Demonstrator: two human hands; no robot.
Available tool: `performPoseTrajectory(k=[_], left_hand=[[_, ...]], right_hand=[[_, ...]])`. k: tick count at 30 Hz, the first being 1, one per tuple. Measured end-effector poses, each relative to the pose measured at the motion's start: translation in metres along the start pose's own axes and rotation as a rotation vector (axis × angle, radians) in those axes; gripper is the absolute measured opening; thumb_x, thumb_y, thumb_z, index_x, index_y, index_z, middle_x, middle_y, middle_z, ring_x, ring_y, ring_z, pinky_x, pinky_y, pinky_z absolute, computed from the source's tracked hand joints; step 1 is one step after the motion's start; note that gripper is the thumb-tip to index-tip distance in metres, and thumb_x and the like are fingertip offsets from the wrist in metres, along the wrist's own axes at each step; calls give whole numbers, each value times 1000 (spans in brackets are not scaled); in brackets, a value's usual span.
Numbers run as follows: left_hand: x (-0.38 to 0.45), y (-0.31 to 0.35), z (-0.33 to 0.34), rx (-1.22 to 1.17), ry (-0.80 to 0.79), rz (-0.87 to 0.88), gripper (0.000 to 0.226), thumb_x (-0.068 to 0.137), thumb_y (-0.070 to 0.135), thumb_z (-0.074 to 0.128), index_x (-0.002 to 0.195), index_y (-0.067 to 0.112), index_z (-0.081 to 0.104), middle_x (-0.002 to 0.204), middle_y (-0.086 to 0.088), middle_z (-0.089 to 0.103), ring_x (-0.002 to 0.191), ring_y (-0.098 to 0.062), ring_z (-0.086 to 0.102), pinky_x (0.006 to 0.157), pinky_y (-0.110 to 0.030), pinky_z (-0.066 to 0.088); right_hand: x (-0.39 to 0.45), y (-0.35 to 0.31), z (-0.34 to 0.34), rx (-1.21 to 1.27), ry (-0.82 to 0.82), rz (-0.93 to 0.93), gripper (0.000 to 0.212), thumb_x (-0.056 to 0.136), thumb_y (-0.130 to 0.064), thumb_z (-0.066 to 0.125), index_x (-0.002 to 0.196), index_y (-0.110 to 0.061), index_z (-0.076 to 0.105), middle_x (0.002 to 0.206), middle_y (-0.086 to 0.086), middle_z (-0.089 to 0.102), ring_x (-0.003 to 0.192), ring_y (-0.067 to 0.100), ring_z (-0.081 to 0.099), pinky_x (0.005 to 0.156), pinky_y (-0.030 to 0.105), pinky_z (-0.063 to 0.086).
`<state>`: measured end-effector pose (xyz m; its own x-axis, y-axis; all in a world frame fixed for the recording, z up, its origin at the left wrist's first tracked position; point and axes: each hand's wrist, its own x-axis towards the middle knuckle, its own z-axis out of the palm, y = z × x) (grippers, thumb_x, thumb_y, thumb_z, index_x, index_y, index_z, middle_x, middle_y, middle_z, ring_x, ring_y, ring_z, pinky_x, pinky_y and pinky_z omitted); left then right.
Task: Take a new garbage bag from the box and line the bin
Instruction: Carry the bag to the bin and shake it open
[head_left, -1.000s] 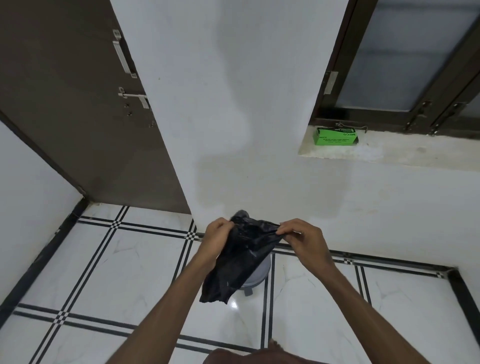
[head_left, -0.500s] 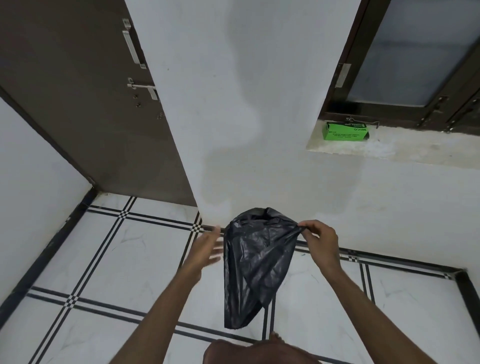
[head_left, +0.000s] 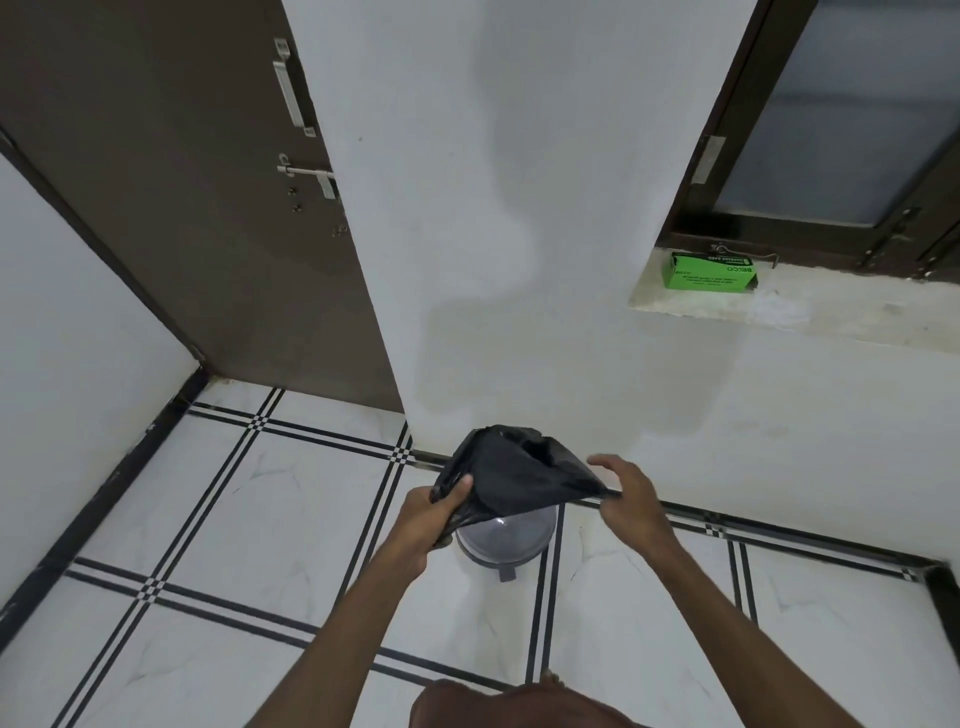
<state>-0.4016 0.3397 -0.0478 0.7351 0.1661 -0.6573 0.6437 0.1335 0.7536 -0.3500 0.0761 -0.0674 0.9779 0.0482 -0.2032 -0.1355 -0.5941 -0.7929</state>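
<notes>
Setting: a room in a home is being shown, seemingly a plain corner by a doorway.
Floor: white marble-look floor tiles (head_left: 291, 499) crossed by black double lines are being seen underfoot, edged by a dark skirting strip (head_left: 93, 499).
Walls: bare white painted walls (head_left: 519, 208) are being shown, marked by faint damp-looking patches.
Door: a brown door (head_left: 182, 208) fitted with a metal handle (head_left: 293, 88) and a sliding latch (head_left: 311, 174) is being seen at left.
Window: a dark-framed frosted window (head_left: 831, 114) is being shown above a stone sill (head_left: 831, 312), on which a green box (head_left: 709, 271) is being kept.
</notes>
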Motion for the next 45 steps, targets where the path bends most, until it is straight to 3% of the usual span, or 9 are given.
performPoseTrajectory(k=[6,11,17,20,23,28,33,40,45], left_hand=[[-6,13,20,77,-106,124,34,93,39,61,68,16,59,41,13,52,35,2,44,40,-14,33],[-7,22,16,103,19,140,36,95,43,56,76,15,65,57,6,64,47,-3,57,41,-16,40],[7,17,-1,-111,211,68,42,96,44,54,81,7,67,82,-10,71,74,-24,66,67,-31,55],[10,15,-4,-286,227,-39,38,92,42,61,89,5,66,89,-12,70,78,-25,65,63,-32,53],[10,18,-5,-327,149,-89,32,89,37,67,95,5,65,83,-10,68,71,-21,62,56,-28,49],[4,27,5,-297,10,-55,34,88,35,70,102,4,68,93,-14,75,84,-27,70,68,-33,57],[0,37,15,-264,29,-1,37,88,35,70,100,0,67,91,-17,74,78,-27,71,65,-33,60],[-3,34,4,-260,-64,9,63,85,62,58,104,2,71,98,-16,75,87,-25,71,74,-36,59],[-16,26,-1,-190,-362,211,35,82,31,66,110,10,67,104,-4,75,104,-20,67,85,-27,55]], right_hand=[[-10,-51,20,-35,-478,-417,49,80,-21,76,124,-34,59,126,-16,59,119,2,52,101,21,42],[-7,-56,21,-11,-420,-385,15,84,-18,74,82,-18,60,103,-6,71,103,5,62,94,34,48],[-19,-37,18,-240,-205,-574,13,83,-19,70,76,-19,58,149,-13,42,142,-1,29,112,16,24],[-29,-39,23,-303,-132,-680,11,82,-17,67,74,-15,58,127,-6,66,123,8,54,106,28,42],[-34,-45,23,-227,-116,-589,9,85,-24,67,82,-21,59,83,-12,66,79,3,58,77,31,51],[-31,-64,27,-286,-219,-521,62,79,-48,74,134,-33,50,124,-20,54,112,-4,45,91,8,33],[-35,-71,45,-400,-158,-645,13,90,-28,63,98,-20,71,86,-5,72,76,10,61,64,18,39],[-35,-75,50,49,-82,-170,9,91,-17,68,82,-19,69,71,-3,72,65,12,69,66,29,58],[-30,-79,45,316,-61,-17,12,87,-13,74,76,-18,71,71,6,72,63,14,69,70,39,62]])
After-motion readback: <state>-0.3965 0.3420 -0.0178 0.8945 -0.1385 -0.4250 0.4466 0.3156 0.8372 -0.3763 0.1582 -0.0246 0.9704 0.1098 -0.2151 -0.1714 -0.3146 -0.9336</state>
